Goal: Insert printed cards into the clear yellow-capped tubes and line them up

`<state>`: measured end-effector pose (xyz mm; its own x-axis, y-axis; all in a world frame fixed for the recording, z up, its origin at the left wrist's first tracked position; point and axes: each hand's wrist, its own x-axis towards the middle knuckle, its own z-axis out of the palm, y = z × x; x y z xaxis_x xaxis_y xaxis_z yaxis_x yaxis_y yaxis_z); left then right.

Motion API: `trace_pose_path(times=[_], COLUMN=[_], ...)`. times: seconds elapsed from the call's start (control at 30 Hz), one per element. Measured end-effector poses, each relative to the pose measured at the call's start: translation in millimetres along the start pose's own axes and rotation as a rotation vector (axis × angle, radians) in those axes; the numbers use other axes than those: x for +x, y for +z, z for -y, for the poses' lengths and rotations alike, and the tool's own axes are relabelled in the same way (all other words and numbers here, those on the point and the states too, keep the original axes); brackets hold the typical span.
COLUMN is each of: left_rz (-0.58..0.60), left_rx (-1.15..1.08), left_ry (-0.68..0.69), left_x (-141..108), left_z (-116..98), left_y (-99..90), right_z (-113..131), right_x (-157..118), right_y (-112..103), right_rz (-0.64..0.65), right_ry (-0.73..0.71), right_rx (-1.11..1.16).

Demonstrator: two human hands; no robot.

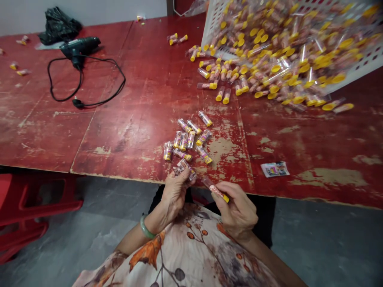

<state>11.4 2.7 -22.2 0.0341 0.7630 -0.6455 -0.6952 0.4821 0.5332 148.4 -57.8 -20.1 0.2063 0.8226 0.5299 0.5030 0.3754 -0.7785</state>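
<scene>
In my right hand [237,209] is a clear tube with a yellow cap [218,191], pinched between thumb and fingers, its clear end pointing up and left. Pinkish-white contents show inside it. My left hand [176,189], a green bangle on its wrist, is closed on a printed plastic sleeve [186,166] at the table's front edge. The two hands are close together but apart. Just beyond the left hand lie several tubes in printed sleeves [184,140]. To the right, a small flat stack of printed sleeves [275,169] rests on the table.
A white basket [209,30] tips at the back right, with many yellow-capped tubes [263,75] spilling onto the worn red table [134,119]. A heat gun [79,48] with its cord and a black plastic bag [60,26] lie back left. Red stools [38,199] stand at left.
</scene>
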Motion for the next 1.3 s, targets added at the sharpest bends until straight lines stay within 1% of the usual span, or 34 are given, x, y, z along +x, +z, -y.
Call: trace_pose_path(times=[0.1, 0.23, 0.37, 0.43, 0.53, 0.6, 0.67, 0.73, 0.83, 0.93, 1.03, 1.07, 1.13, 1.2, 1.23, 1.3], left_rz=[0.009, 0.008, -0.003, -0.008, 0.007, 0.045, 0.084, 0.100, 0.097, 0.093, 0.101, 0.099, 0.087, 0.092, 0.100, 0.114], left_rx=[-0.016, -0.066, -0.096, -0.096, -0.093, -0.069, -0.033, 0.012, 0.073, 0.096, 0.113, 0.119, 0.117, 0.102, 0.089, 0.053], left_ry=[-0.029, -0.102, -0.146, -0.178, -0.212, -0.190, -0.120, -0.049, 0.005, 0.065, 0.115, 0.125, 0.126, 0.090, 0.062, 0.013], left_x=[-0.7, -6.0, -10.8, -11.9, -12.4, -12.5, -12.8, -13.6, -15.7, -17.2, -16.4, -15.7, -14.2, -12.7, -12.2, -11.3], left_z=[-0.9, -2.5, -3.8, -3.6, -2.1, -0.6, 0.7, 1.5, 1.7, 2.3, 3.8, 4.0, 4.0, 3.1, 2.6, 1.8], left_y=[2.1, 7.2, 10.5, 10.3, 8.8, 7.4, 5.9, 4.4, 3.2, 2.8, 2.1, 1.9, 1.9, 2.6, 3.1, 3.9], right_z=[-0.3, -4.5, -6.3, -6.8, -7.7, -7.7, -6.6, -4.8, -2.1, -0.7, -2.4, -3.8, -7.3, -10.1, -10.7, -9.6], right_x=[-2.8, -8.9, -10.2, -9.1, -7.1, -6.1, -5.6, -5.4, -5.1, -4.2, -3.9, -4.2, -5.4, -6.5, -6.8, -6.1], right_y=[-4.5, -2.2, 2.8, 3.2, 1.0, -0.9, -1.4, -0.1, 3.9, 7.6, 9.3, 9.3, 8.8, 8.5, 8.8, 10.3], right_rz=[0.022, 0.035, -0.003, -0.019, 0.020, 0.069, 0.090, 0.066, 0.021, 0.033, 0.017, 0.017, 0.034, 0.051, 0.054, 0.040], right_ry=[-0.037, -0.127, -0.156, -0.181, -0.287, -0.364, -0.381, -0.343, -0.305, -0.365, -0.399, -0.420, -0.512, -0.584, -0.583, -0.509], right_rx=[0.000, -0.022, -0.059, -0.101, -0.216, -0.289, -0.300, -0.257, -0.252, -0.315, -0.358, -0.385, -0.445, -0.483, -0.485, -0.447])
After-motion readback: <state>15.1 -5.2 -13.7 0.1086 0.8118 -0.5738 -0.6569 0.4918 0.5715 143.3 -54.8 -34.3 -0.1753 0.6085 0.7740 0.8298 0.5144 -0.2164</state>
